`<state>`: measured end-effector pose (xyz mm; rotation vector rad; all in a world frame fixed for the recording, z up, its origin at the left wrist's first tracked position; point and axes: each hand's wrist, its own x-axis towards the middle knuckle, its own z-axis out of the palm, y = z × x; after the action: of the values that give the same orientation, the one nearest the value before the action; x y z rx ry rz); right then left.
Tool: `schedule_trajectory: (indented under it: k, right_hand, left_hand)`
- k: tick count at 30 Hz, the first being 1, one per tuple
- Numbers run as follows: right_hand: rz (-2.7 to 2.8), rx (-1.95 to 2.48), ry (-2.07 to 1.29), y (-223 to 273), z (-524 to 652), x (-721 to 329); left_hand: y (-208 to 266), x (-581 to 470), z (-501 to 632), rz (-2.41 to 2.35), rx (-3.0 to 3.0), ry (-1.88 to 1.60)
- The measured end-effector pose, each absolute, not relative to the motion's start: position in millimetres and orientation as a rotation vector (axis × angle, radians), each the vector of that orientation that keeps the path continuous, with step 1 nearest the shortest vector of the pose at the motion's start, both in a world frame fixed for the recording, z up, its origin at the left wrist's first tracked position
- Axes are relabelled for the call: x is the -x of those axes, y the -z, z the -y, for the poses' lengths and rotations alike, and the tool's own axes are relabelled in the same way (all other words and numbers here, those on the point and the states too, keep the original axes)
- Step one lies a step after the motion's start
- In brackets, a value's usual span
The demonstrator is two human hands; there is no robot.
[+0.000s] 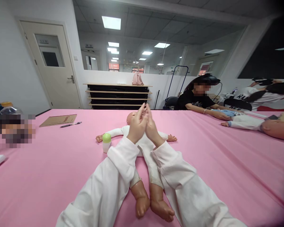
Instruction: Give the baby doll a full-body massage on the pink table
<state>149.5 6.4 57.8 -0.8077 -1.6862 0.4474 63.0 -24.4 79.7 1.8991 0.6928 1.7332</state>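
My left hand (137, 126) and my right hand (152, 128) meet palm to palm above a baby doll, their fingers stretched out and pointing away from me. I see nothing held in either hand, though the space between the palms is hidden. The baby doll (147, 157) lies on its back in a white cloth suit, arms spread and bare feet towards me. My hands cover much of its head and chest. Beside its arm on the left stands a small white bottle (106, 143) with a light green cap.
A pink cloth (198, 151) covers the table. A brown notebook (58, 120) and a pen (71, 124) lie at the far left. Across the table on the right, a person (196, 101) wearing a headset handles blue cloth near another doll (274, 127).
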Motion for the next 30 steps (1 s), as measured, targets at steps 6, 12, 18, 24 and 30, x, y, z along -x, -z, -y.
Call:
schedule_trajectory:
  k: [6, 12, 18, 24, 30]
  right_hand:
    - [2.138, 1.345, -0.393, -1, -34, -154]
    - [2.214, 1.467, -0.284, 13, -40, -155]
    - [1.862, 1.843, -0.226, 16, -32, -149]
    - [1.695, 1.588, -0.065, 21, -19, -151]
    - [1.728, 1.371, -0.076, 24, -10, -153]
  left_hand:
    - [3, -39, -42, -1.221, -2.235, -1.324]
    - [29, -35, -48, -1.287, -2.201, -1.135]
    - [31, -37, -52, -1.567, -2.124, -0.936]
    - [33, -42, -40, -1.687, -2.361, -1.162]
    - [33, -43, -29, -1.470, -2.590, -1.289]
